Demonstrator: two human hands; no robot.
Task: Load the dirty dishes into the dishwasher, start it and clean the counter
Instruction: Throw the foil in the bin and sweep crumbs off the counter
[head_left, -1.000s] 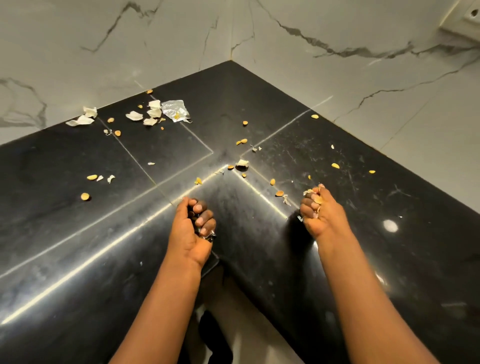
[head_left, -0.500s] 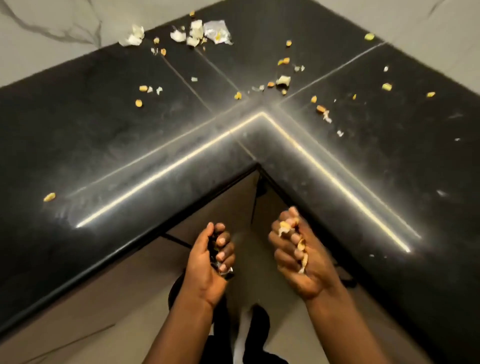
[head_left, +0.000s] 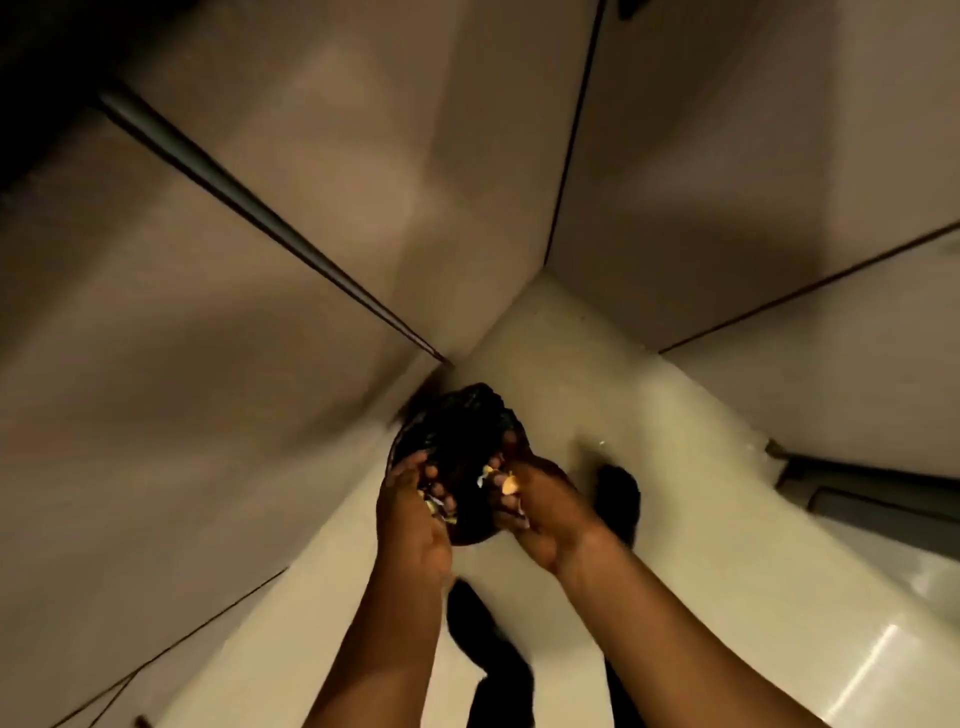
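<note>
I look down at the floor in the corner of the cabinets. A black bin bag (head_left: 462, 431) sits on the pale floor there. My left hand (head_left: 415, 514) is cupped over its left rim with small yellow and white food scraps (head_left: 435, 503) between the fingers. My right hand (head_left: 535, 506) is cupped over the bag's right side, holding more scraps (head_left: 501, 480) near the fingertips. The picture is blurred by motion, and the counter is out of view.
Beige cabinet doors (head_left: 260, 291) close in on the left and at the back, with a dark handle groove (head_left: 249, 208) running diagonally. My feet in dark footwear (head_left: 618, 493) stand on the cream floor (head_left: 675, 467). A grey object (head_left: 872, 504) lies at the right.
My view dropped from the black counter to the floor. Both hands went down from the counter edge with the scraps and now sit over the black bag.
</note>
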